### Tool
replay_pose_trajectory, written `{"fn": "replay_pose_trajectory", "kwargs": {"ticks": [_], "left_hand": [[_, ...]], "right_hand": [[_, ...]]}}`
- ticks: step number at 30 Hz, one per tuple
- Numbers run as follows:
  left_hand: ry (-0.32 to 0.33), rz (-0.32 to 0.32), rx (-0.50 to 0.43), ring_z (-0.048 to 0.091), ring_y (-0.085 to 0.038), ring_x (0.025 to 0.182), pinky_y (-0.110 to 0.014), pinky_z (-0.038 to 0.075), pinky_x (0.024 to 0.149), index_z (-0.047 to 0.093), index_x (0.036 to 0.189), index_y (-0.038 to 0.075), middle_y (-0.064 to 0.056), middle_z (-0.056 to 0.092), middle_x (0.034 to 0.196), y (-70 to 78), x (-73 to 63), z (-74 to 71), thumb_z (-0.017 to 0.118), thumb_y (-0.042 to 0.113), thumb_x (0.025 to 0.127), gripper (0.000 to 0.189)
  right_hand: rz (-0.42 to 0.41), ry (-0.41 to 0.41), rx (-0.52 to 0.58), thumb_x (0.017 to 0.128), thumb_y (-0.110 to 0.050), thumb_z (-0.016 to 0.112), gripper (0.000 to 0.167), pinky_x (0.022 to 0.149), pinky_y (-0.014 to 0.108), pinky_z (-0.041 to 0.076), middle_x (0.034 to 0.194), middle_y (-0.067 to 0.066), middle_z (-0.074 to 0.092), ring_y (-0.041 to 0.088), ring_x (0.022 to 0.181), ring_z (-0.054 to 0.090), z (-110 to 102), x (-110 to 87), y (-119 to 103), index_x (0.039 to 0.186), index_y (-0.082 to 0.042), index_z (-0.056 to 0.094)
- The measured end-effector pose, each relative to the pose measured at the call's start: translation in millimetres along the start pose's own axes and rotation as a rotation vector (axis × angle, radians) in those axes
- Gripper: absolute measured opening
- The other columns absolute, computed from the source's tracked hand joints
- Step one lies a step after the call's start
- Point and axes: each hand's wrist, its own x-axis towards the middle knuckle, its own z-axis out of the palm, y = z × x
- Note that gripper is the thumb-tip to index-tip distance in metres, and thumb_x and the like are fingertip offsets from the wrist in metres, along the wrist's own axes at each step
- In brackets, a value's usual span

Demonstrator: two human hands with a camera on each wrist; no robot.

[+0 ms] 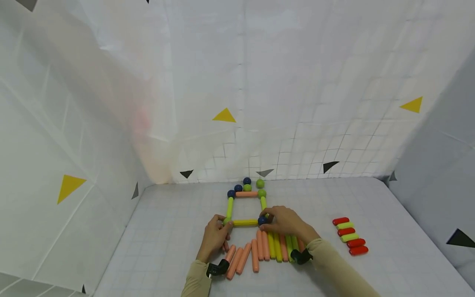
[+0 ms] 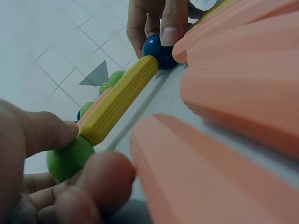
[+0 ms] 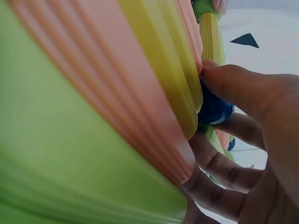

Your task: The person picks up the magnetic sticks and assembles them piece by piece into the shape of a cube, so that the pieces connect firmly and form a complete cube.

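We judge the frame nearly closed, left hand pinching green ball, right hand blue ball, loose sticks unused.

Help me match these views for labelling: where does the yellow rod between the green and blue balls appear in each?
Head: yellow rod at lower middle, lying crosswise.
Left wrist: yellow rod left of centre, slanting up to the right.
Right wrist: yellow rod at top right, nearly upright.
Shared landmark: the blue ball near one end.
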Motion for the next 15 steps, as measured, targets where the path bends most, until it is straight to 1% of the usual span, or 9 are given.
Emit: {"fn": "replay_pose_trajectory", "kwargs": {"ticks": [8,15], "left_hand": [[0.003,-0.001,-0.004,0.058,-0.011,0.041,-0.028,0.048,0.039,0.052,0.135,0.001,-0.004,0.064,0.069,0.2,-0.3,0.6,0.064,0.028,0.107,0.041],[0.003,0.007,-0.012,0.058,-0.011,0.040,-0.027,0.048,0.039,0.051,0.134,0.001,-0.003,0.063,0.068,-0.2,-0.9,1.0,0.064,0.029,0.107,0.041]], "right_hand": [[0.017,0.001,0.004,0.092,-0.046,0.081,0.040,0.084,0.043,0.057,0.103,-0.004,0.074,0.012,0.090,0.064,0.9,0.2,-1.1,0.122,-0.023,0.072],[0.007,0.024,0.016,0.092,-0.045,0.082,0.039,0.079,0.037,0.055,0.101,-0.006,0.072,0.010,0.085,0.061,2.4,0.0,1.7,0.121,-0.022,0.070]]}}
